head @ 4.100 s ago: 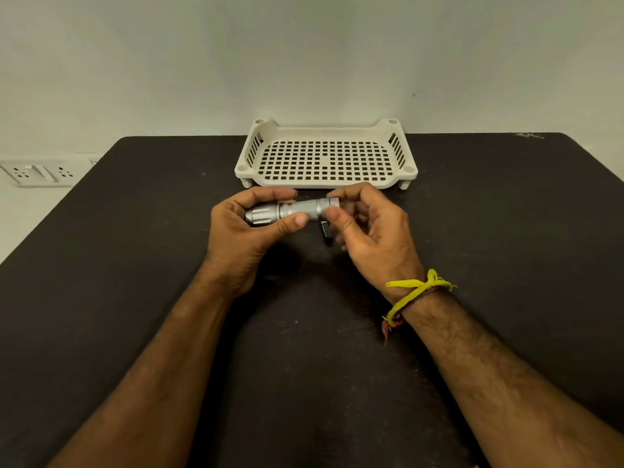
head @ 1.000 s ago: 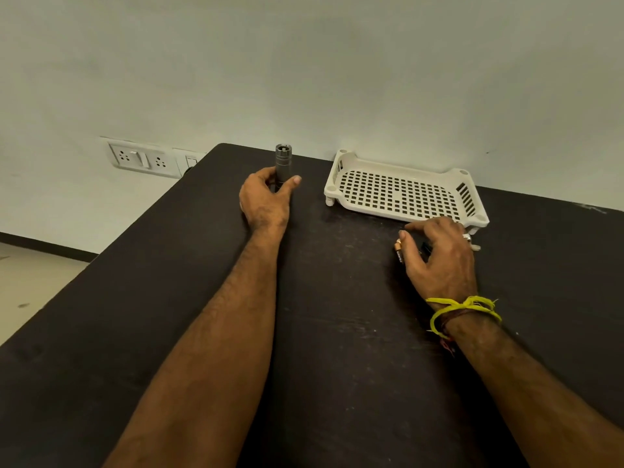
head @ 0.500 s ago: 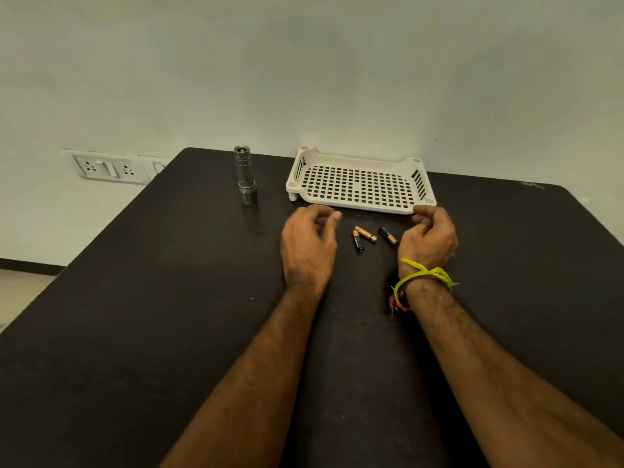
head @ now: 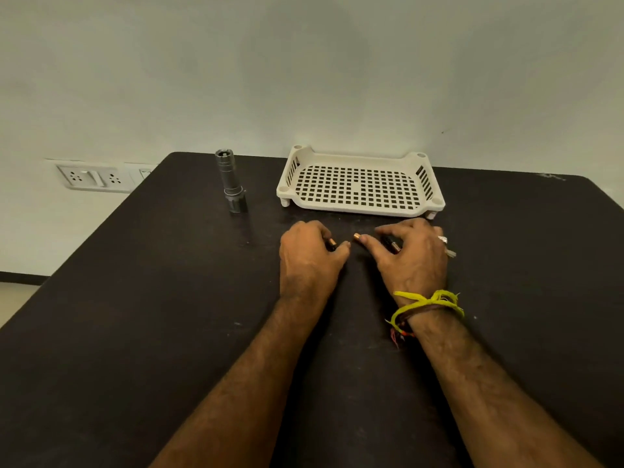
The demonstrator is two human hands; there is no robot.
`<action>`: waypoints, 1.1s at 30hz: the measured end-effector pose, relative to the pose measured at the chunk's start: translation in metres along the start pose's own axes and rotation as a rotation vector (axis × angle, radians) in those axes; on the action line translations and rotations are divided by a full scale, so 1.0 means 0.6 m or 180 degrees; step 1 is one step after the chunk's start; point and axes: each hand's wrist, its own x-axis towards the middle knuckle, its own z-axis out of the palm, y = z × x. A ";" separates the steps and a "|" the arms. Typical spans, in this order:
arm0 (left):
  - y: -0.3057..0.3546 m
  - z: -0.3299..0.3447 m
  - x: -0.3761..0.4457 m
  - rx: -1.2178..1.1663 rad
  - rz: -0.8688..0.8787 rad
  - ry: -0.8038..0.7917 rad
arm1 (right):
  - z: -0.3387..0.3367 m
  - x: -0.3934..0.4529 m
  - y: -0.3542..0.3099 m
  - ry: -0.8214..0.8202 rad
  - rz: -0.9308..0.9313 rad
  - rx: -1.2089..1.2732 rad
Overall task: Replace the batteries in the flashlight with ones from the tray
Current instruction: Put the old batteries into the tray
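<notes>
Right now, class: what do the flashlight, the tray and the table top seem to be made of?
Flashlight: probably metal, silver-grey with a dull sheen and ridged rings.
Tray: likely moulded plastic, matte cream, with a square-holed grid floor and slotted walls.
Table top: dark and matte with pale scuffs; material unclear.

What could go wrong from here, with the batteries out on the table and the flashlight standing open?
1. The batteries lie loose on the table between the left hand and right hand; they may roll or get mixed up.
2. The flashlight stands upright on its head near the far edge; a knock could topple it.
3. The tray looks empty, so replacements may be lacking.
</notes>
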 end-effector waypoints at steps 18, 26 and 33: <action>-0.003 0.009 0.004 0.0064 0.0652 0.0734 | 0.001 -0.001 -0.015 -0.0499 -0.0100 -0.0297; -0.007 0.014 0.041 -0.0683 0.1023 0.1117 | 0.010 -0.007 -0.015 0.0182 -0.0193 0.0110; 0.000 0.017 0.095 -0.0748 0.1435 0.1353 | 0.014 0.012 -0.020 0.0965 -0.0635 0.0747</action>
